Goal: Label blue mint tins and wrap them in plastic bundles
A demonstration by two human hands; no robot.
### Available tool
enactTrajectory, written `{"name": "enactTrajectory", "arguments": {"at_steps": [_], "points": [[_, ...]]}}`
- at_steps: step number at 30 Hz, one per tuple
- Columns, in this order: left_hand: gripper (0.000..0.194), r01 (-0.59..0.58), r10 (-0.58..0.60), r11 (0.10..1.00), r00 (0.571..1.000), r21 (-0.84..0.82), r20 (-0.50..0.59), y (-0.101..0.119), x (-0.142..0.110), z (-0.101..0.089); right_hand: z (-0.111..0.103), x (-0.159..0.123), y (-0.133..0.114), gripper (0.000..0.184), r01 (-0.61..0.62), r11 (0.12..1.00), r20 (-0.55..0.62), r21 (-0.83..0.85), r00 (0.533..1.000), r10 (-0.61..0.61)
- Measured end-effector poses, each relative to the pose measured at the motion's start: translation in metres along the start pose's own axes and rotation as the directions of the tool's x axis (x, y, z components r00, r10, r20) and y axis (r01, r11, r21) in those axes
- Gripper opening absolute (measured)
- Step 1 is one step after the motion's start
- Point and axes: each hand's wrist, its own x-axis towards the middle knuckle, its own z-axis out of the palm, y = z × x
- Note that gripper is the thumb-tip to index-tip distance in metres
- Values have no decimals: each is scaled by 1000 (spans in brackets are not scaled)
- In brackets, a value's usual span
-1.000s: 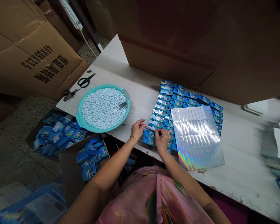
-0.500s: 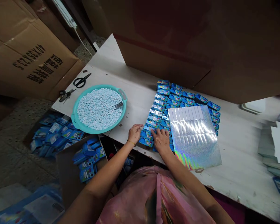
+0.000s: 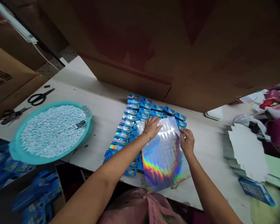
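Note:
A shiny holographic sticker sheet (image 3: 162, 160) lies over rows of small blue packs (image 3: 128, 117) on the white table. My left hand (image 3: 151, 128) rests on the upper left part of the sheet, its fingers stretched out flat. At the upper right edge, my right hand (image 3: 187, 141) has its thumb and fingertips pinched on the sheet. Columns of blue packs show to the left of the sheet, many with shiny strips across them. Other packs are hidden under the sheet and my forearm.
A turquoise basin (image 3: 90, 129) of small pale-blue pieces stands at left, with scissors (image 3: 40, 97) and keys (image 3: 15, 115) behind it. A large cardboard box (image 3: 142, 53) walls the back. White card pieces (image 3: 247, 149) lie at right; boxes of blue packs (image 3: 37, 199) are below left.
Both hands have left the blue packs at the near left and moved to the sticker sheet. My right hand now grips its edge. The view has turned to the right.

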Motion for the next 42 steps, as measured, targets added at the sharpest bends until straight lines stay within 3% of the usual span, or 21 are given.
{"name": "enactTrajectory", "arguments": {"at_steps": [4,7,9,12,14,16,19,23,26,28,29,31,32,34,36,38,40,42], "points": [[26,169,-171,983,985,79,20,19,47,39,8,48,25,24,125,991,71,-45,990,-122],[12,221,-217,974,974,60,-56,20,57,55,29,74,30,26,222,965,234,-138,954,-186],[7,217,-213,976,972,31,-99,20,57,60,41,83,31,27,304,932,367,-198,905,-217],[9,222,-220,975,966,-2,-134,20,55,64,50,82,37,32,435,865,499,-250,823,-270],[10,227,-226,974,963,-9,-150,20,54,65,51,76,42,34,501,828,527,-253,789,-316],[11,228,-227,974,961,-12,-158,21,53,65,48,70,45,34,537,808,525,-244,774,-355],[11,234,-234,972,959,-22,-159,21,53,66,32,64,36,27,525,814,481,-248,796,-367],[8,246,-253,967,959,-66,-130,22,58,63,-17,52,-2,20,352,914,371,-203,891,-261],[16,256,-283,945,952,-204,-114,25,56,48,-54,37,-37,19,55,998,306,27,950,-60],[22,252,-305,871,950,-421,-63,25,41,32,-63,26,-56,18,-198,957,325,211,938,123],[28,257,-309,789,951,-558,1,24,29,22,-61,20,-64,18,-328,899,351,291,911,218],[40,318,-284,540,940,-779,187,20,-4,2,-49,7,-79,20,-557,716,421,420,819,389],[41,367,-267,419,924,-830,274,17,-23,-9,-40,-1,-86,21,-642,610,466,465,763,448],[41,450,-286,283,882,-847,373,9,-60,-27,-21,-18,-102,23,-744,429,551,512,668,500],[42,475,-380,248,850,-845,366,-3,-92,-44,-1,-39,-120,25,-791,321,602,521,607,519],[37,466,-482,260,822,-846,304,-18,-119,-60,19,-63,-140,26,-812,279,612,513,574,544],[34,464,-549,288,797,-838,253,-38,-142,-74,40,-87,-159,26,-819,288,608,496,565,558],[34,474,-590,309,775,-824,224,-60,-164,-87,62,-109,-178,25,-808,338,601,483,587,542]]}}
